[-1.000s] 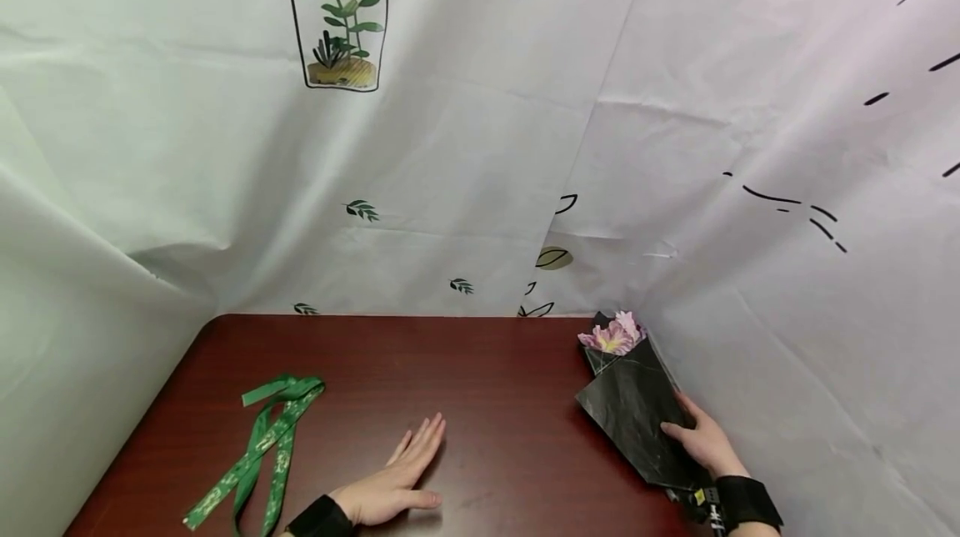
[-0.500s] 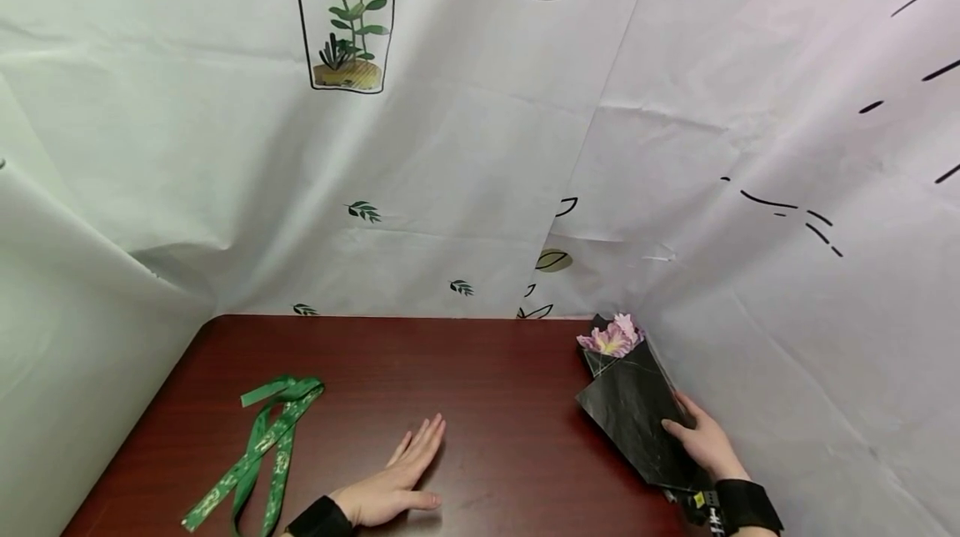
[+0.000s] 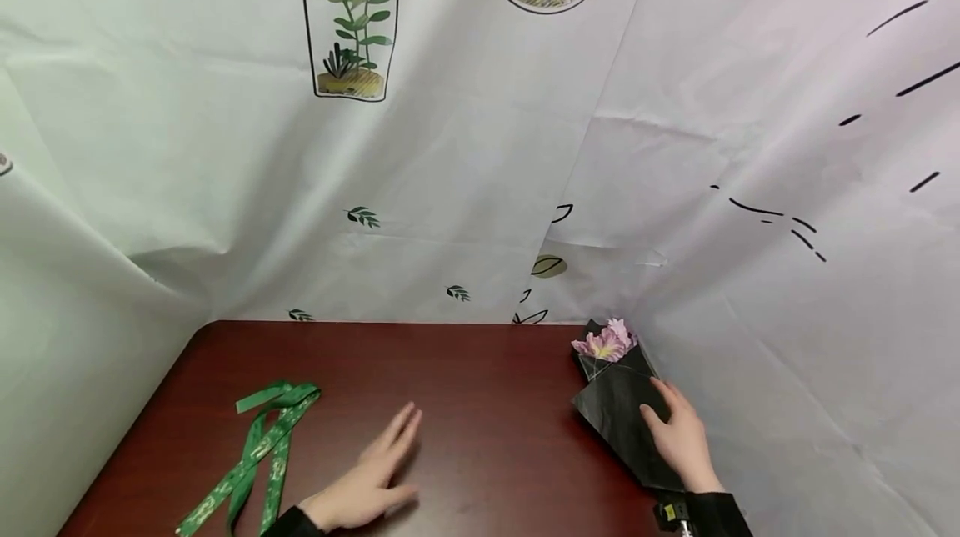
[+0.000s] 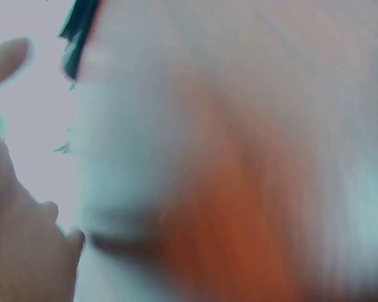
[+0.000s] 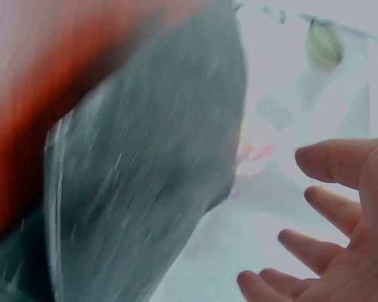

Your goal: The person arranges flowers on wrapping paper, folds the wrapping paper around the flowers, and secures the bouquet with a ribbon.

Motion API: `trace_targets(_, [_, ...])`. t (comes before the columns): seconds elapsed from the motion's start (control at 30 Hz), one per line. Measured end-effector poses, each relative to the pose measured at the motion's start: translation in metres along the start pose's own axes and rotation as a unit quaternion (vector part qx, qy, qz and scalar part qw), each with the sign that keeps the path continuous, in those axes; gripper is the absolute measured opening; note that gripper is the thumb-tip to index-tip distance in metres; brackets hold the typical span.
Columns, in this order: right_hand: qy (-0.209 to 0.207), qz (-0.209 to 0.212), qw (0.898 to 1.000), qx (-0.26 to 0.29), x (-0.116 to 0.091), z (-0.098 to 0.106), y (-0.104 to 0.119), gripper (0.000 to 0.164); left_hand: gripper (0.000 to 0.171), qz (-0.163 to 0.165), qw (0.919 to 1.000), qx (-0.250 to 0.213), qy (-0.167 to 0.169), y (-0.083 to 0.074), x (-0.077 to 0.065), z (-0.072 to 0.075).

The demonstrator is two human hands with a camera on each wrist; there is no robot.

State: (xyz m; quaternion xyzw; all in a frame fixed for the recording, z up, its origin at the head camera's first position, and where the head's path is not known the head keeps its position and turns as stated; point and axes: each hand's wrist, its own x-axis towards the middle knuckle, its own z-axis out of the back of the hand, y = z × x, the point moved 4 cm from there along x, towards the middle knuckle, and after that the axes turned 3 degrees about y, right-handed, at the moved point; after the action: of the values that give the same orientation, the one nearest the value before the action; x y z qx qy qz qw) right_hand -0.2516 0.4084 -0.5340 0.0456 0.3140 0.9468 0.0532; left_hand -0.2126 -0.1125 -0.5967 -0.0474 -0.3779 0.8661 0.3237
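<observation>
Left hand (image 3: pixel 363 489), right hand (image 3: pixel 681 443) spread wide, holding nothing; wrapped bouquet (image 3: pixel 618 412) beside right fingers: probably light, crushable; we'd grip wristward end.

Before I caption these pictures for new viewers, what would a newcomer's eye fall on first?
Probably the pink flowers showing at the top of the black wrapper, on the right of the dark red table, with the right hand at its right edge. Next, the bright green ribbon, looped and crossed on the table's left.
</observation>
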Motion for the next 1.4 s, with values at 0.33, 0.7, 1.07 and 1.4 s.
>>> trace_targets(0.33, [-0.064, 0.063, 0.996, 0.011, -0.017, -0.02, 0.048, 0.052, 0.08, 0.266, 0.9322, 0.179, -0.168, 0.063, -0.065, 0.112])
trace_targets(0.7, [-0.063, 0.107, 0.992, 0.008, -0.02, -0.039, 0.073, 0.04, 0.023, 0.37, 0.908, 0.167, -0.103, 0.093, -0.107, 0.118])
trace_targets(1.07, [-0.017, 0.297, 0.954, 0.031, -0.038, -0.116, 0.18, 0.06, 0.026, 0.055, 0.9323, 0.227, -0.276, -0.019, -0.027, 0.102])
trace_targets(1.4, [0.165, 0.414, 0.888, 0.114, -0.076, -0.173, 0.251, 0.061, 0.012, -0.004, 0.9975, -0.003, -0.071, -0.072, 0.017, 0.042])
